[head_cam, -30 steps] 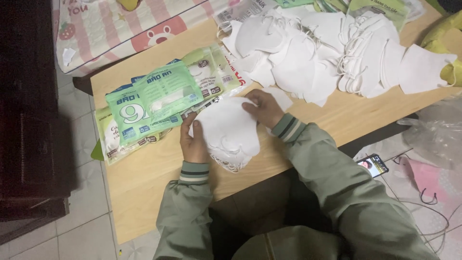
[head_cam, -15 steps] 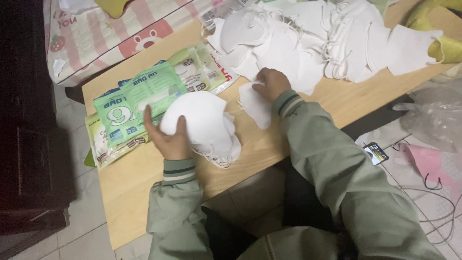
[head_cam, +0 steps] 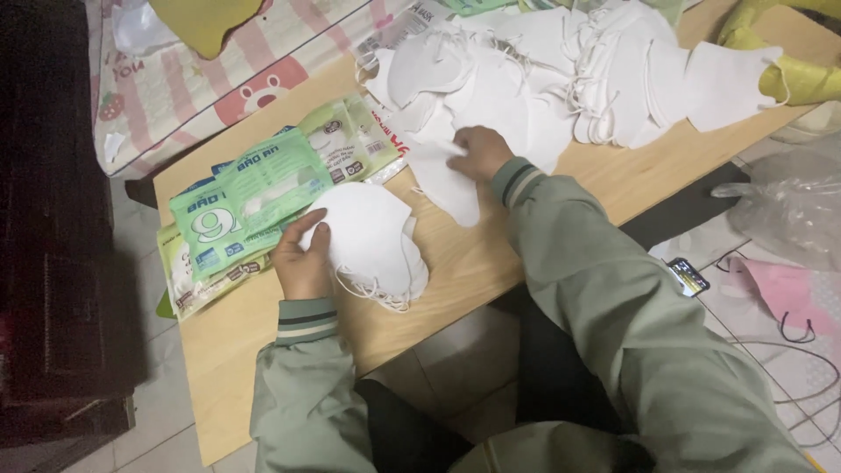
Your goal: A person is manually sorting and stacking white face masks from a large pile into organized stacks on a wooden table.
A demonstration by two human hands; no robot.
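Observation:
My left hand (head_cam: 302,258) grips a stack of white face masks (head_cam: 372,241) with dangling ear loops, held just above the wooden table (head_cam: 263,368). My right hand (head_cam: 476,151) rests farther back on a single white mask (head_cam: 447,184) lying flat at the near edge of a big loose pile of white masks (head_cam: 578,79). Both arms wear grey-green jacket sleeves with striped cuffs.
A stack of green and white plastic packets (head_cam: 254,210) lies left of my left hand. A pink striped cloth with a bear print (head_cam: 219,79) lies behind the table. A phone (head_cam: 688,276), a clear plastic bag (head_cam: 793,210) and cables sit on the floor at right.
My left hand has lifted the mask stack and shifted it left toward the packets. My right hand has reached back to the pile and landed on a single mask.

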